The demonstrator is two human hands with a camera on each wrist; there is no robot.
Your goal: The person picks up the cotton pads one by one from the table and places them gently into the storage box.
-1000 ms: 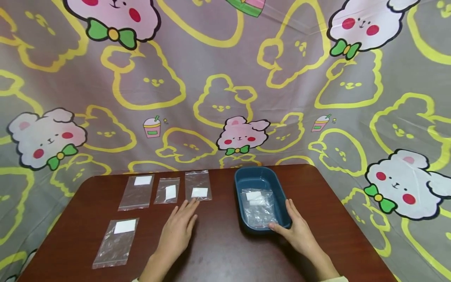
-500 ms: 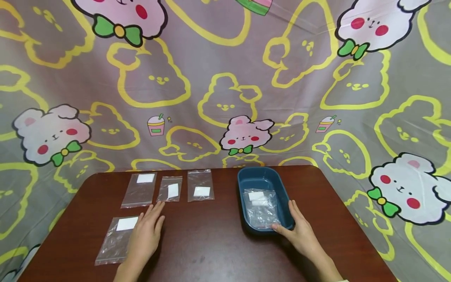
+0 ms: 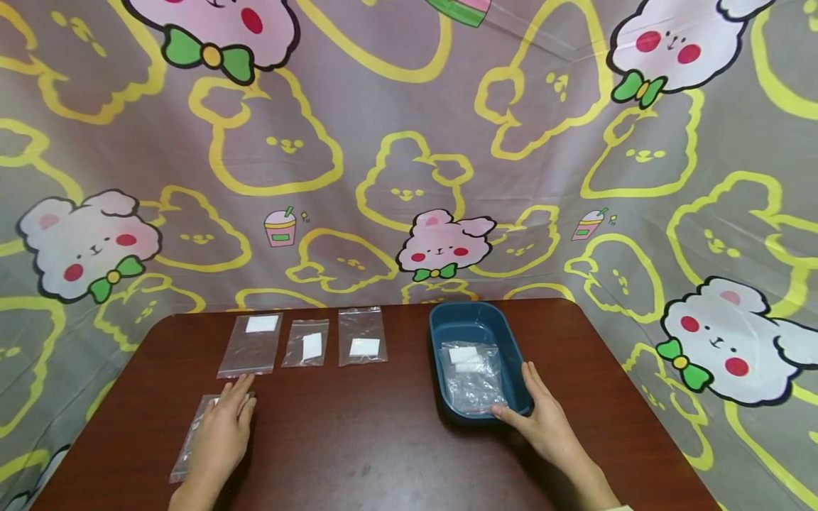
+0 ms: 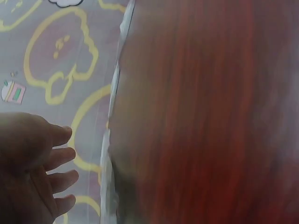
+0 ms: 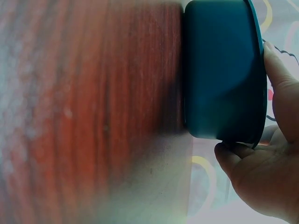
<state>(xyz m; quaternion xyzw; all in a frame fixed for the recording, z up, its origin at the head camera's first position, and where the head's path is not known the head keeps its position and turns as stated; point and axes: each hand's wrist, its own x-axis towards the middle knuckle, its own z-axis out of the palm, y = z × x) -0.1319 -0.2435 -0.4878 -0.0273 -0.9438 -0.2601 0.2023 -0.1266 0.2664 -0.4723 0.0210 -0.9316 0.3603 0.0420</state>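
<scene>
My left hand (image 3: 220, 433) is over a clear zip-lock bag (image 3: 186, 451) at the near left of the table, covering much of it. Its fingers look fairly straight and it holds nothing; the left wrist view shows the fingers apart. With thumb and fingers, my right hand (image 3: 543, 426) grips the near right corner of a dark blue plastic bin (image 3: 471, 311). In the right wrist view the thumb lies at the rim of the bin (image 5: 224, 70), and the fingers are at its side. Clear bags with white labels (image 3: 474, 394) lie inside the bin.
Along the back of the table lie a wide clear bag (image 3: 246, 349), a small one (image 3: 296, 349) and another (image 3: 359, 328), each with a white label. A patterned cloth (image 3: 358, 177) hangs behind and at both sides of the brown table (image 3: 383, 440).
My left hand has moved left, from near the back bags to over the near left bag. The right hand has kept its grip on the bin, which stays in place.
</scene>
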